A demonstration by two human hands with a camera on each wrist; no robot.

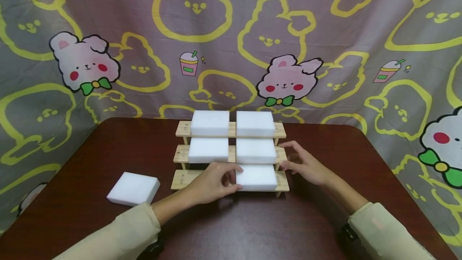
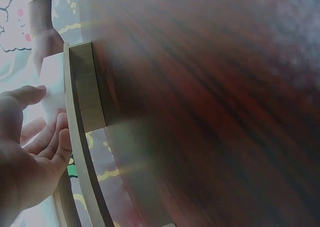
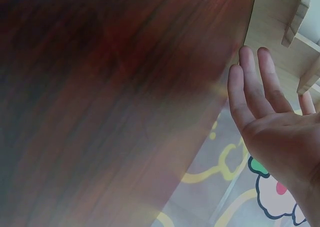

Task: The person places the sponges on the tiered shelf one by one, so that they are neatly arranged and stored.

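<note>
A three-step wooden stand (image 1: 183,177) holds white foam blocks, two on each of the upper steps. On the right half of the bottom step lies another white foam block (image 1: 257,178). My left hand (image 1: 213,181) grips its left end, thumb at the front corner and index finger at the back corner. In the left wrist view, the thumb lies against the block (image 2: 54,82) and the other fingers bend beside its end. My right hand (image 1: 306,165) is at the stand's right end, its fingers spread and holding nothing; the right wrist view shows its palm (image 3: 280,132).
A loose white foam block (image 1: 133,188) lies on the dark wooden table (image 1: 231,228), left of the stand. Behind the table hangs a patterned curtain (image 1: 223,51) with cartoon rabbits and yellow outlines.
</note>
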